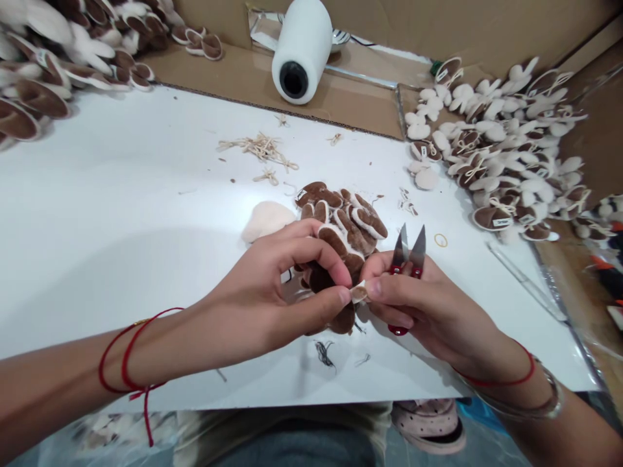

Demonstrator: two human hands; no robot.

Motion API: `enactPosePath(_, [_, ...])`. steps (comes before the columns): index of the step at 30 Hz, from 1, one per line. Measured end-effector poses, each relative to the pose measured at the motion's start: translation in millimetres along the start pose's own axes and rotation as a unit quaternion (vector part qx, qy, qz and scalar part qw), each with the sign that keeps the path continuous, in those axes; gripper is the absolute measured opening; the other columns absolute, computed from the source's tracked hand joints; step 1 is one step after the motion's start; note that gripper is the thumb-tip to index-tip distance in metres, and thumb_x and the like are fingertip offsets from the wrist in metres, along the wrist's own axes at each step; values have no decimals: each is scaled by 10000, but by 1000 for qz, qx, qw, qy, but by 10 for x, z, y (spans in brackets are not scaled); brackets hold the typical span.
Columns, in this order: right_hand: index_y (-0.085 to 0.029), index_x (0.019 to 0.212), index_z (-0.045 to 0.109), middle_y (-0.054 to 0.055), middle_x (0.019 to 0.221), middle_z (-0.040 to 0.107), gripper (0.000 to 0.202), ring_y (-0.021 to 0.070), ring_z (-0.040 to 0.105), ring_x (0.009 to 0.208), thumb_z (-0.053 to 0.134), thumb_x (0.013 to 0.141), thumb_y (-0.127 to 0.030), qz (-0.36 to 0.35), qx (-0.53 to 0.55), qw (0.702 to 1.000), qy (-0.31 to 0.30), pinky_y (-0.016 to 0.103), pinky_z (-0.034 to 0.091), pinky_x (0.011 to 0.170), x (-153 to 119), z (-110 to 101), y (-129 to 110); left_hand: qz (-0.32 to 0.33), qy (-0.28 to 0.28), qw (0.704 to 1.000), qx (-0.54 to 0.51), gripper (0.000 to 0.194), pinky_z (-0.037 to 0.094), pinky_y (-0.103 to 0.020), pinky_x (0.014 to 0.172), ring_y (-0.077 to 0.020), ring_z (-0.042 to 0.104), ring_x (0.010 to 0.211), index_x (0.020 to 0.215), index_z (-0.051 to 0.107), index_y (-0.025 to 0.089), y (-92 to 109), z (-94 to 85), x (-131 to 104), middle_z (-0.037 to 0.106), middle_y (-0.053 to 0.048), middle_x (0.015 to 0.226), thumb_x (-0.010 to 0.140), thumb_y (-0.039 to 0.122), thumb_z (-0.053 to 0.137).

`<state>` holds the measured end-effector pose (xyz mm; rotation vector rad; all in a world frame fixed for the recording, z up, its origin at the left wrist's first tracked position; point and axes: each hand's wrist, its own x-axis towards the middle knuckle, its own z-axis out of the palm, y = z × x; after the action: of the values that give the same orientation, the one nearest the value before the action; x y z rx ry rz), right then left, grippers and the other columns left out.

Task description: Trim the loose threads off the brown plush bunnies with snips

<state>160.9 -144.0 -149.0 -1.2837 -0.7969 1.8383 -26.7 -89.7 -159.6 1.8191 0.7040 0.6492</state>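
Observation:
My left hand [287, 279] comes in from the left, thumb and forefinger pinched on a small brown-and-cream plush piece [359, 292]. From the other side, the thumb and forefinger of my right hand [409, 292] grip the same piece. Red-handled thread snips [410, 254] are also held in my right hand, blades apart and pointing away from me. Under and behind my fingers lies a pile of brown plush pieces with cream edges [335, 217], partly hidden by my left hand. A plain cream plush piece [267, 220] rests beside it.
Small cord bows [263, 148] lie farther back, near a white thread cone [302, 52] on cardboard. Plush pieces are heaped at the back left [43, 71] and right [506, 143]. Tweezers [525, 282], a rubber band [440, 240] and dark thread scraps [324, 355] lie on the white table.

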Motion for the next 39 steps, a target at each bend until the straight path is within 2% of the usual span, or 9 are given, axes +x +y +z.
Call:
enactPosePath(13, [-170,629,629,-97,379,365,151,58,248,385,706,748,-221,19,19,999,-35,224,190,397,-5,4,-6,33,9,999,-8,48,476,-289,734,-161,559,861,844,665,206,-6,8,-21,557,-26,906,809,230,687])
enactPosePath(20, [-166,662,635,-111,380,301,114,52,225,379,670,771,-175,26,73,994,-73,219,169,399,2,-3,6,68,14,997,40,69,465,-311,902,-192,549,1057,842,701,221,22,-32,-15,608,-26,962,785,217,739])
enactPosePath(23, [-165,684,639,-122,387,262,97,48,217,372,674,775,-165,35,99,990,-97,215,161,400,4,-10,8,90,34,995,36,85,493,-299,875,-183,566,1034,862,711,226,28,-37,-29,608,-25,969,785,214,746])
enactPosePath(32, [-151,710,640,-85,472,420,131,51,278,415,733,791,-197,26,70,988,-133,209,174,402,-10,-43,-7,86,22,996,14,98,513,-272,820,-162,604,955,835,736,226,41,-38,-26,601,-32,1026,756,186,776])
enactPosePath(39, [-147,699,631,-76,475,435,187,53,291,422,755,789,-254,21,37,991,-131,190,192,381,1,-49,2,112,19,993,20,57,544,-273,759,-153,639,843,799,746,252,43,-67,-11,651,-27,1021,769,208,768])
